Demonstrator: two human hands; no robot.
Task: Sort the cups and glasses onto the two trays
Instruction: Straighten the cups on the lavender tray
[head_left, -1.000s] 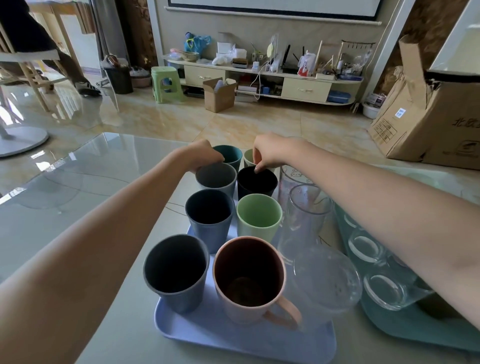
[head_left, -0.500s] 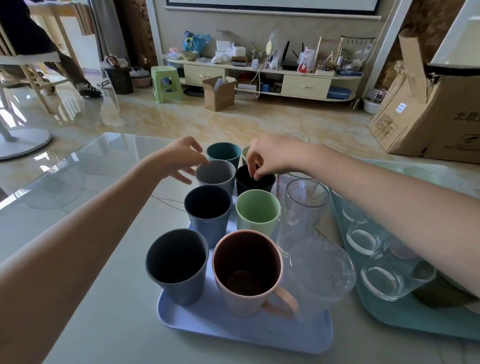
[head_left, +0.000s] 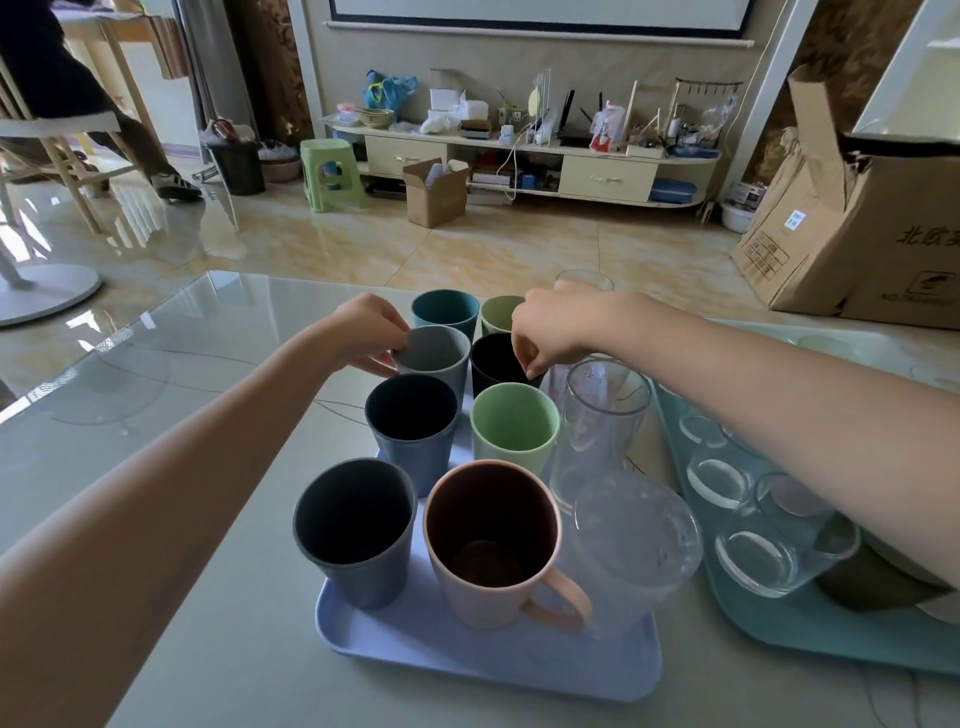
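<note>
While the left hand (head_left: 366, 332) pinches the grey cup's (head_left: 434, 353) rim, the right hand (head_left: 550, 332) pinches the black cup's (head_left: 496, 358) rim; both stand on the blue tray (head_left: 467, 660).

Eight upright coloured cups (head_left: 410, 426) stand in two rows on the lilac tray (head_left: 483, 660), a pink mug (head_left: 493, 540) nearest. Clear glasses (head_left: 602, 415) line its right edge; more sit on the teal tray (head_left: 779, 639).

Tiled floor (head_left: 467, 249), low TV cabinet (head_left: 519, 161), cardboard boxes (head_left: 857, 234) maybe unpacked.
</note>
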